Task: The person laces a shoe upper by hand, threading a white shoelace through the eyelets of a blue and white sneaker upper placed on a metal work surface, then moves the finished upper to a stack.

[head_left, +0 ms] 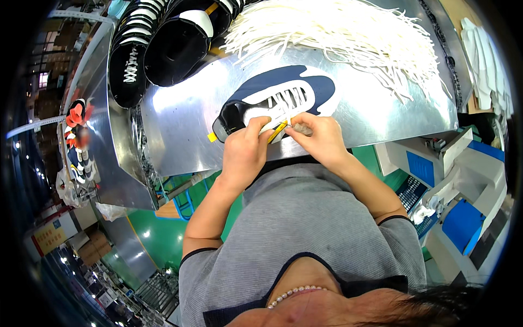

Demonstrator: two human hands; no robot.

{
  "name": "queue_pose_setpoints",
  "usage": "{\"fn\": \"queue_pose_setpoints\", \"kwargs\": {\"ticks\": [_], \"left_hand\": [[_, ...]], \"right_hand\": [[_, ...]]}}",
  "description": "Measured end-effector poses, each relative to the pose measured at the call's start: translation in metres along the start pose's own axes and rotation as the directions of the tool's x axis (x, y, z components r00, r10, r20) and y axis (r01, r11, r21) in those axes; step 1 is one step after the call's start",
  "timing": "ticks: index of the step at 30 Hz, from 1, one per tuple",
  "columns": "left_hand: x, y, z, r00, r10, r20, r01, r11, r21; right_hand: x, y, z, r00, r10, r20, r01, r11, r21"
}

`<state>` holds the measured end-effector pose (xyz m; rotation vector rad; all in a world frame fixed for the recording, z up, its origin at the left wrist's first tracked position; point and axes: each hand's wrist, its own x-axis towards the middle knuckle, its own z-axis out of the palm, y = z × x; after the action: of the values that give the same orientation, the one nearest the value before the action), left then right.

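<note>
A navy and white shoe upper (pixel 262 90) lies on its side on the metal worktable, its dark opening to the left. White lace (pixel 289 98) runs across its eyelet rows. My left hand (pixel 245 150) is closed on the upper's near edge, thumb and forefinger pressed together. My right hand (pixel 322 137) pinches the white lace at the near eyelet row, close to the left fingertips. Between the two hands shows a slim yellow strip (pixel 278 131) with dark marks; which hand holds it, if either, I cannot tell. A yellow tab (pixel 212 138) sticks out at the heel.
Loose white laces (pixel 338 35) are heaped along the table's far side. Black shoe uppers (pixel 177 52) stand at the far left, some laced in white. The metal table (pixel 376 122) has a raised rim (pixel 122 136) at left. A white and blue machine (pixel 463 196) stands to the right.
</note>
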<state>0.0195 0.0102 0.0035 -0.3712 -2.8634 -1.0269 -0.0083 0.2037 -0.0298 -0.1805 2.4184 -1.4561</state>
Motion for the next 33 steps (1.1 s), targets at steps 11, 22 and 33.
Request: {"fn": "queue_pose_setpoints", "kwargs": {"ticks": [11,22,33], "left_hand": [[0.017,0.008,-0.010,0.989,-0.120,0.084,0.132,0.980,-0.147],[0.015,0.001,0.012,0.992,-0.075,-0.098,0.082,0.994,0.075],[0.016,-0.005,0.013,0.998,-0.016,-0.059,0.021,0.997,0.071]], "right_hand": [[0.023,0.001,0.016,0.998,0.008,-0.070,0.038,0.780,0.624],[0.010,0.001,0.007,0.993,-0.102,-0.055,0.116,0.888,0.445],[0.000,0.009,-0.004,0.989,-0.143,0.024,0.134,0.964,0.231]]}}
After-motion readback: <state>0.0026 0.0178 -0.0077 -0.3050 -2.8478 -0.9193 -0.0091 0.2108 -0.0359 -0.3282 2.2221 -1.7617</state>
